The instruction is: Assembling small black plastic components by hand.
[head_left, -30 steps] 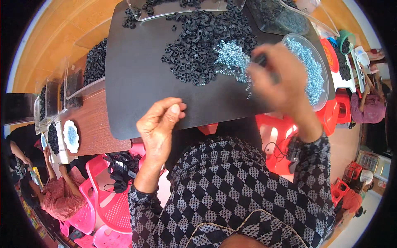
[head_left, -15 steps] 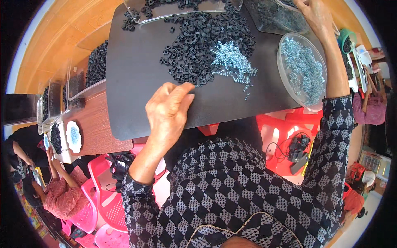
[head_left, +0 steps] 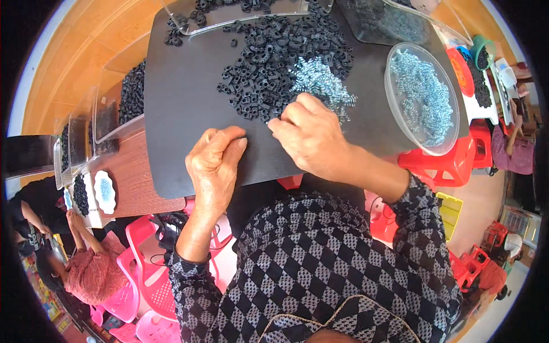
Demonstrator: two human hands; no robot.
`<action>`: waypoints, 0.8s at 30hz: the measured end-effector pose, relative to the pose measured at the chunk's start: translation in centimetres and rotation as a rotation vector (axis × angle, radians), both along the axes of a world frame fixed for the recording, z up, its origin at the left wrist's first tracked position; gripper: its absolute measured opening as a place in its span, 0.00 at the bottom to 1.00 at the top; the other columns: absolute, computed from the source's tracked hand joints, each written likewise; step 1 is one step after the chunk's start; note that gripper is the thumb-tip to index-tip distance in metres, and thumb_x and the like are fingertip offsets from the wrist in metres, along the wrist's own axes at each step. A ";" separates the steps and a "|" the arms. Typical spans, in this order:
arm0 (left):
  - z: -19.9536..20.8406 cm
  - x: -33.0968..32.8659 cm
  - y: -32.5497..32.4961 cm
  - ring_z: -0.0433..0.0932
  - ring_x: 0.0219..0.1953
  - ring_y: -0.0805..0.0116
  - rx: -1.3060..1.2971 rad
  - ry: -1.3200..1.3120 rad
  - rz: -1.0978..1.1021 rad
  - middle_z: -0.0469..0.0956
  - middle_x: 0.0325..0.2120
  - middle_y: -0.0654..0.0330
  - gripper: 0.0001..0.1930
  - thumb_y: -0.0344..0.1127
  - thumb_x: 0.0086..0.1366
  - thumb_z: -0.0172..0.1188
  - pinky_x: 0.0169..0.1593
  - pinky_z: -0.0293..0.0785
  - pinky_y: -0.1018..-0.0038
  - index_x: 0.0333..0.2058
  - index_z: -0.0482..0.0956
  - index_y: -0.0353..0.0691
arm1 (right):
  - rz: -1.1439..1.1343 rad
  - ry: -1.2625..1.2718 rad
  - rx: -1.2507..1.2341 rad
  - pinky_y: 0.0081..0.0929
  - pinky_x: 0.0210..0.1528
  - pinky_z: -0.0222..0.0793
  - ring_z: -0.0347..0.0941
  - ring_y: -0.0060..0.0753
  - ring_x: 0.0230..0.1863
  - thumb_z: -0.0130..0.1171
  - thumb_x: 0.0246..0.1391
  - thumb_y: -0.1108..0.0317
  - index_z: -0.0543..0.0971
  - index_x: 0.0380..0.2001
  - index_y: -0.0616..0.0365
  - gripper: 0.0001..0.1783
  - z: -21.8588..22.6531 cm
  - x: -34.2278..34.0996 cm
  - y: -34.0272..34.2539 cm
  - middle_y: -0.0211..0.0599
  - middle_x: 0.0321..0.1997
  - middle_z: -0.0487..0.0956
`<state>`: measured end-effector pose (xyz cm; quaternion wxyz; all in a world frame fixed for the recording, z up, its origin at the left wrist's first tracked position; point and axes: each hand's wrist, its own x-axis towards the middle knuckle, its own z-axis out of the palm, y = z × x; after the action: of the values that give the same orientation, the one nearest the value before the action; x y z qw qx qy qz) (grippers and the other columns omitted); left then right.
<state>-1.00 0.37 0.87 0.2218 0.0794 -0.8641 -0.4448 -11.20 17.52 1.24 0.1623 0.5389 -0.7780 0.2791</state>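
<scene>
A heap of small black hollow plastic parts (head_left: 257, 74) lies on the dark board (head_left: 183, 103), with a pile of small silvery-blue coil springs (head_left: 320, 80) against its right side. My left hand (head_left: 211, 163) is over the board's near part, thumb and fingertips pinched together; what they hold, if anything, is hidden. My right hand (head_left: 311, 137) is just in front of the springs, fingers curled closed with the tips by the near edge of the black heap. Whatever is in its grip does not show. The two hands are apart, their fingertips facing each other.
A round clear tub of springs (head_left: 423, 103) stands at the board's right edge. Clear bins (head_left: 251, 20) with black parts and springs line the far side. More black parts fill a bin (head_left: 131, 91) at the left. Red stools (head_left: 452, 160) and pink chairs (head_left: 146, 263) surround the table; other people sit beyond.
My right hand has come from the clear bin at the far right to the near edge of the heap. My left hand has drawn slightly back and left, still pinched.
</scene>
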 end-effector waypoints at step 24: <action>0.4 -15.9 -9.0 0.79 0.30 0.54 -0.162 -0.105 0.038 0.79 0.23 0.51 0.10 0.32 0.54 0.56 0.38 0.73 0.65 0.34 0.81 0.41 | -0.116 -0.114 -0.147 0.32 0.28 0.65 0.68 0.41 0.28 0.64 0.35 0.82 0.73 0.30 0.61 0.16 0.1 2.2 0.4 0.39 0.30 0.74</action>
<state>-16.90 -8.60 1.25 0.1902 0.1007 -0.9059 -0.3647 -8.95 17.92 1.34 0.1728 0.4630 -0.7933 0.3557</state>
